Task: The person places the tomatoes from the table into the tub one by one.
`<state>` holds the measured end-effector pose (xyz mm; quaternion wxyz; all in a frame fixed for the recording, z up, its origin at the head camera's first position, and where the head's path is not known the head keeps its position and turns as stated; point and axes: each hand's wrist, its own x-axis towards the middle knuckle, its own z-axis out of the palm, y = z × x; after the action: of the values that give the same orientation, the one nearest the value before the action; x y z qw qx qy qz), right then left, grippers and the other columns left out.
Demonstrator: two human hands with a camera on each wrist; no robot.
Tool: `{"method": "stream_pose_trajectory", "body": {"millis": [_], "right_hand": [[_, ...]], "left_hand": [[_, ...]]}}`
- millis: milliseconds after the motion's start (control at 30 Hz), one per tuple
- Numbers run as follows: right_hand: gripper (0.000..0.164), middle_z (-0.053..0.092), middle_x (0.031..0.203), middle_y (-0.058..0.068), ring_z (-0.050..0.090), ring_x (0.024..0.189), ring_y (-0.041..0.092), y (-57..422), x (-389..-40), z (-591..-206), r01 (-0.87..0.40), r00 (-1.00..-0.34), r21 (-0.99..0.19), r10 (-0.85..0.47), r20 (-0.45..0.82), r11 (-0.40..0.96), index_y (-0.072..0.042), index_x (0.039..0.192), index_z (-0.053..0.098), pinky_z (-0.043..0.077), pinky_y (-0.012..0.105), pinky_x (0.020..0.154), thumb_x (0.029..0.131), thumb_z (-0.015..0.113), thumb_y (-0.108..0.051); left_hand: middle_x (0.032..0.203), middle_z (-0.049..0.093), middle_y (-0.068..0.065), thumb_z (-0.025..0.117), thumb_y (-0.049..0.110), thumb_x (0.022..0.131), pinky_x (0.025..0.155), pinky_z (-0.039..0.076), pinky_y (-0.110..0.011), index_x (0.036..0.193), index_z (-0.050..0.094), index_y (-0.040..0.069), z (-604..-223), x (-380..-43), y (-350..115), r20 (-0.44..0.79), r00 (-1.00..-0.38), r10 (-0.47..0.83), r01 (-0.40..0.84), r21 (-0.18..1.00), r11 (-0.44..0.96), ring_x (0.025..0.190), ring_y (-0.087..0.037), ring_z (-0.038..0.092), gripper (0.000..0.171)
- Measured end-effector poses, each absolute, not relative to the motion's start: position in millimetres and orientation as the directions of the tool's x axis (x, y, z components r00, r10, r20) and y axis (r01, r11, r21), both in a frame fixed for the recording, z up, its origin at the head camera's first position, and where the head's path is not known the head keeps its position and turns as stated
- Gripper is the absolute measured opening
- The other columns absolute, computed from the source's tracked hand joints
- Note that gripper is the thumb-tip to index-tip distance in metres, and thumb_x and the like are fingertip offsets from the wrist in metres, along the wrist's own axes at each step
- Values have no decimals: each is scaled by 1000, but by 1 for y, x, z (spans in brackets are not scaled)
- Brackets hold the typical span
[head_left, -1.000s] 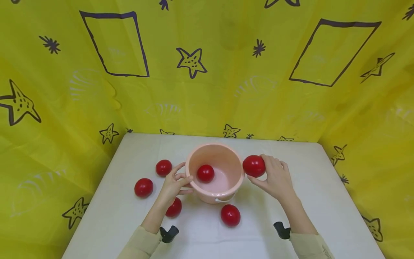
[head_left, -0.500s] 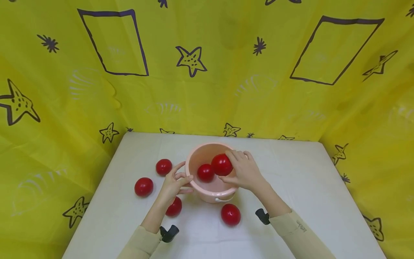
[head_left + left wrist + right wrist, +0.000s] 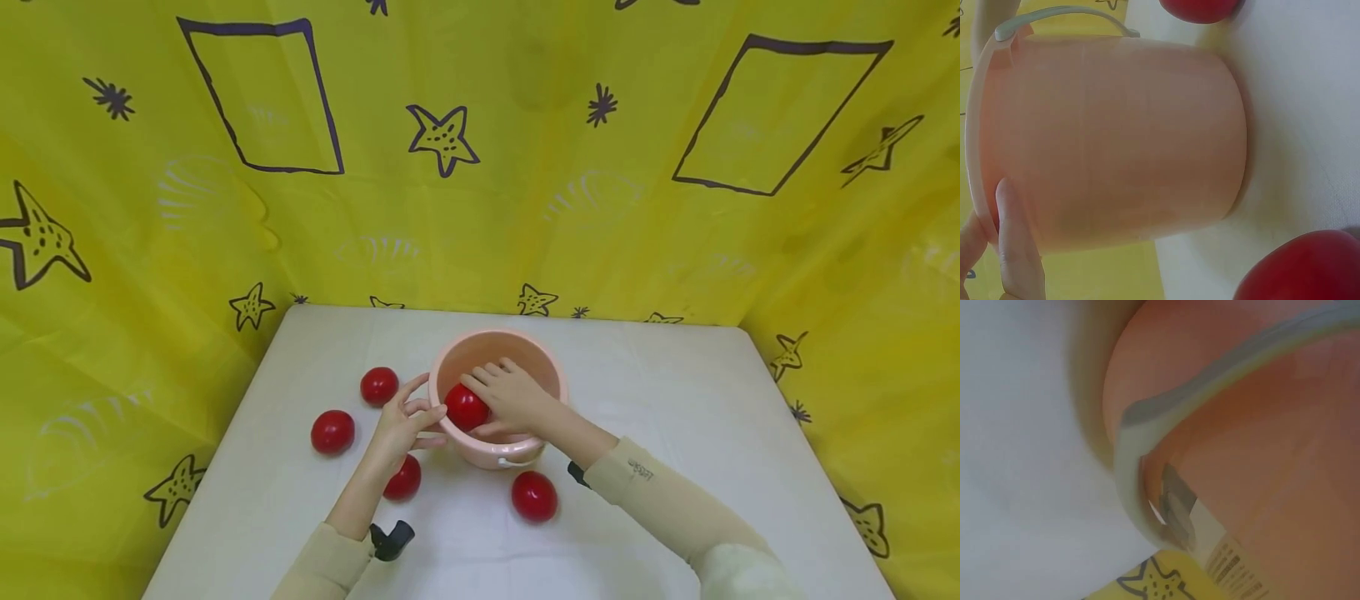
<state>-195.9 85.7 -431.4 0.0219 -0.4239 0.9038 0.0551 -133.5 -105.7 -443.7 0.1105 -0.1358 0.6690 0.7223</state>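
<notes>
A pink bucket stands upright on the white table. My left hand holds its left rim, thumb over the edge and fingers along the outer wall, as the left wrist view shows with a finger against the side. My right hand reaches down inside the bucket and grips a red tomato, fingers on its far side and thumb on the near side. Another tomato in the bucket is hidden behind the held one. In the right wrist view only the bucket's wall and handle show, not the hand.
Two tomatoes lie left of the bucket. A third tomato is partly behind the left forearm, and another tomato lies in front of the bucket. A yellow patterned curtain surrounds the white table.
My right hand has carried the tomato leftward from beside the bucket, over the rim and down inside, covering the other tomato there. My left hand has stayed on the rim.
</notes>
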Motion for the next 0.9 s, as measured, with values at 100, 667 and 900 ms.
{"method": "stream_pose_trajectory", "body": {"millis": [100, 667, 900], "right_hand": [[78, 47, 134, 2, 41, 123, 22, 80, -199, -433, -786, -619, 137, -771, -152, 603, -19, 139, 38, 28, 45, 107, 76, 62, -58], [75, 42, 139, -4, 36, 127, 17, 65, -209, -446, -863, -493, 336, -777, -392, 378, -23, 139, 37, 30, 35, 105, 78, 56, -62], [75, 43, 137, -6, 39, 121, 15, 62, -209, -452, -860, -470, 415, -782, -410, 298, -26, 138, 38, 33, 31, 100, 76, 54, -66]], "left_hand": [[81, 61, -4, 64, 10, 85, 63, 56, -34, 141, 32, 15, -431, -129, -105, -346, -938, -7, -345, 935, -78, 79, -23, 68, 64], [82, 61, -4, 63, 10, 86, 62, 56, -37, 141, 32, 18, -446, -136, -106, -351, -936, -18, -349, 934, -78, 78, -25, 68, 64], [82, 61, -5, 63, 10, 85, 62, 56, -37, 140, 34, 19, -445, -135, -105, -349, -937, -25, -347, 935, -74, 79, -25, 68, 63]]}}
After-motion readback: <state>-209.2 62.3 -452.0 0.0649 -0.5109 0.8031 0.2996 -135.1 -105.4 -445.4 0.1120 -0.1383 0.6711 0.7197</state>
